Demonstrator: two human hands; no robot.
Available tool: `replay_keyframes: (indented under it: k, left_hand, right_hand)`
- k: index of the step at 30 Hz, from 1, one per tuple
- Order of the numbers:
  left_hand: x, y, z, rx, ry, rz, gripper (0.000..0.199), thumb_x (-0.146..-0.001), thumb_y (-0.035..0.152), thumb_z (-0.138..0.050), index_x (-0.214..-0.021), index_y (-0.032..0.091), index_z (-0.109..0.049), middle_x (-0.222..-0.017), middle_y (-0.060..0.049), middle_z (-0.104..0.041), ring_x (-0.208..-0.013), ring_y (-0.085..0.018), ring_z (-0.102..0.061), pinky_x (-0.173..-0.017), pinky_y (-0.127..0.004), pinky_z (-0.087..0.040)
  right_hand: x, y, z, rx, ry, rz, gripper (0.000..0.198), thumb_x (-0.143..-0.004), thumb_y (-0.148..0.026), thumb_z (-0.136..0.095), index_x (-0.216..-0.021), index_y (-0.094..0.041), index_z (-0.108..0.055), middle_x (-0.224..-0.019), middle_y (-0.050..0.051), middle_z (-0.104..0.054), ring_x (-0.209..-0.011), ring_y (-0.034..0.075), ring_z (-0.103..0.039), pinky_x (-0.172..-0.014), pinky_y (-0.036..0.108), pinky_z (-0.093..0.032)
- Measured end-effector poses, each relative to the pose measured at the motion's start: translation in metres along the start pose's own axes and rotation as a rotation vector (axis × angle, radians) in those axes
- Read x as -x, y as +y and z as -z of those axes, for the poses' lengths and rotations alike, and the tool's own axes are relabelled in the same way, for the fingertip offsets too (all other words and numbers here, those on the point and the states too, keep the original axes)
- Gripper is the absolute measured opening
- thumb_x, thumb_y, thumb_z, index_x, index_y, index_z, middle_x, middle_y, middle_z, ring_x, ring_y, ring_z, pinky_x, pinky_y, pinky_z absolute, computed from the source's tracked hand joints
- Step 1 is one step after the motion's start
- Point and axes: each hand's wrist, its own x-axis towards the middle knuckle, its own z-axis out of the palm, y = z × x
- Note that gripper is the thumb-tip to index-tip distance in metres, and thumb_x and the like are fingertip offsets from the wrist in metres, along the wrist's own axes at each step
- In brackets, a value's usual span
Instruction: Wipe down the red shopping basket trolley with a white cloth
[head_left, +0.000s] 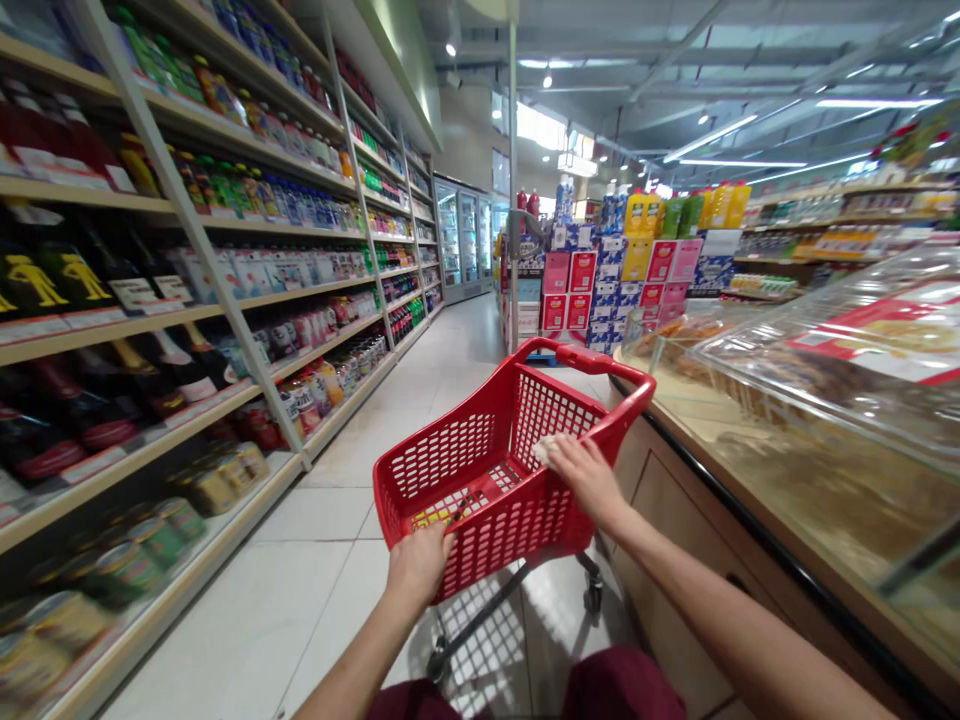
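Observation:
A red plastic shopping cart [495, 540] with a perforated basket stands before me, its handle toward the far right. My left hand [418, 562] is closed over the near rim at the basket's left part. Over the same rim, farther right, my right hand [581, 478] presses a crumpled white cloth or tissue [545, 450] against the basket's inner side. Through the basket floor a yellow and dark patch shows, too small to make out. Dark wheels [437, 660] carry the cart on the tiles.
Tall shelves [292, 290] of bottles and cans line the left. On the right runs a counter [690, 460] with clear plastic covers [847, 350]. Stacked drink cartons [581, 290] stand beyond the cart, near a metal pole [513, 150]. Glass-door fridges [465, 230] are at the aisle's far end.

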Motion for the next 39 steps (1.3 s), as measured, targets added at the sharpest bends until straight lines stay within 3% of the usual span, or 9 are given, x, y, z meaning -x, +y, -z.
replay_keyframes:
  k: [3,7,9,13,18,23,30,34,39]
  left_hand:
    - [0.001,0.019,-0.005,0.041,-0.002,-0.006,0.036,-0.085,0.03,-0.025,-0.095,0.017,-0.056,-0.087,-0.012,-0.066,-0.082,-0.022,-0.062,-0.072,-0.036,-0.044]
    - [0.004,0.039,-0.012,0.111,-0.026,-0.098,0.037,-0.083,0.026,-0.029,-0.115,0.017,-0.046,-0.105,-0.009,-0.062,-0.094,-0.018,-0.058,-0.081,-0.031,-0.042]
    - [0.005,0.036,-0.012,0.145,-0.03,-0.183,0.045,-0.08,0.028,-0.037,-0.124,0.017,-0.037,-0.118,-0.008,-0.055,-0.106,-0.016,-0.051,-0.093,-0.031,-0.034]
    - [0.007,0.012,-0.01,0.122,0.045,-0.33,0.05,-0.073,0.039,-0.049,-0.118,0.017,-0.043,-0.122,-0.01,-0.051,-0.116,-0.023,-0.041,-0.104,-0.047,-0.013]
    - [0.0,0.023,-0.02,0.041,0.107,-0.428,0.032,-0.075,0.039,-0.048,-0.094,0.014,-0.057,-0.096,-0.01,-0.062,-0.099,-0.022,-0.052,-0.101,-0.042,-0.022]
    - [-0.004,0.052,-0.026,0.061,0.152,-0.478,0.031,-0.075,0.036,-0.049,-0.097,0.014,-0.055,-0.098,-0.01,-0.062,-0.098,-0.021,-0.053,-0.1,-0.039,-0.026]
    - [-0.02,0.018,-0.023,0.0,0.151,-0.319,0.047,-0.073,0.023,-0.047,-0.12,0.014,-0.042,-0.131,-0.013,-0.041,-0.125,-0.026,-0.028,-0.103,-0.049,-0.018]
    - [-0.022,0.03,-0.027,0.006,0.102,-0.369,0.052,-0.071,0.02,-0.047,-0.123,0.015,-0.038,-0.133,-0.011,-0.039,-0.126,-0.024,-0.027,-0.103,-0.048,-0.019]
    - [-0.025,0.038,-0.026,0.029,0.091,-0.429,0.052,-0.069,0.018,-0.049,-0.12,0.02,-0.041,-0.139,-0.009,-0.029,-0.13,-0.023,-0.019,-0.104,-0.05,-0.016]
  right_hand:
    - [0.006,0.017,0.003,0.019,0.005,-0.124,0.036,-0.083,-0.006,-0.034,-0.11,-0.017,-0.056,-0.123,0.013,-0.05,-0.114,0.024,-0.045,-0.092,0.044,-0.034]
    - [0.01,-0.031,-0.009,-0.167,-0.047,0.044,0.032,-0.085,-0.014,-0.037,-0.11,-0.022,-0.056,-0.123,0.009,-0.051,-0.116,0.019,-0.043,-0.092,0.037,-0.037]
    - [0.01,-0.042,-0.011,-0.219,-0.1,0.073,0.031,-0.085,-0.015,-0.04,-0.11,-0.022,-0.056,-0.123,0.008,-0.051,-0.116,0.019,-0.043,-0.094,0.037,-0.034]
    - [0.012,-0.015,-0.005,-0.194,-0.195,-0.133,0.036,-0.082,-0.008,-0.038,-0.112,-0.02,-0.054,-0.126,0.011,-0.047,-0.117,0.021,-0.042,-0.095,0.042,-0.033]
    - [0.034,-0.035,-0.003,-0.258,-0.122,-0.119,0.035,-0.083,-0.009,-0.038,-0.111,-0.021,-0.054,-0.127,0.01,-0.047,-0.119,0.019,-0.04,-0.093,0.039,-0.036]
    - [0.05,-0.053,0.002,-0.291,-0.1,0.023,0.03,-0.084,-0.013,-0.04,-0.107,-0.023,-0.057,-0.123,0.008,-0.051,-0.118,0.018,-0.042,-0.094,0.038,-0.036]
    - [0.071,-0.017,-0.001,-0.114,-0.122,-0.277,0.037,-0.08,-0.007,-0.038,-0.111,-0.02,-0.054,-0.124,0.012,-0.049,-0.108,0.022,-0.051,-0.087,0.039,-0.042]
    - [0.095,-0.037,-0.002,-0.117,-0.019,-0.32,0.043,-0.078,-0.005,-0.036,-0.115,-0.02,-0.052,-0.128,0.011,-0.045,-0.106,0.021,-0.052,-0.085,0.035,-0.044]
    - [0.096,-0.017,0.01,-0.166,0.084,-0.481,0.048,-0.074,-0.002,-0.034,-0.115,-0.019,-0.052,-0.125,0.009,-0.049,-0.107,0.02,-0.051,-0.085,0.034,-0.045]
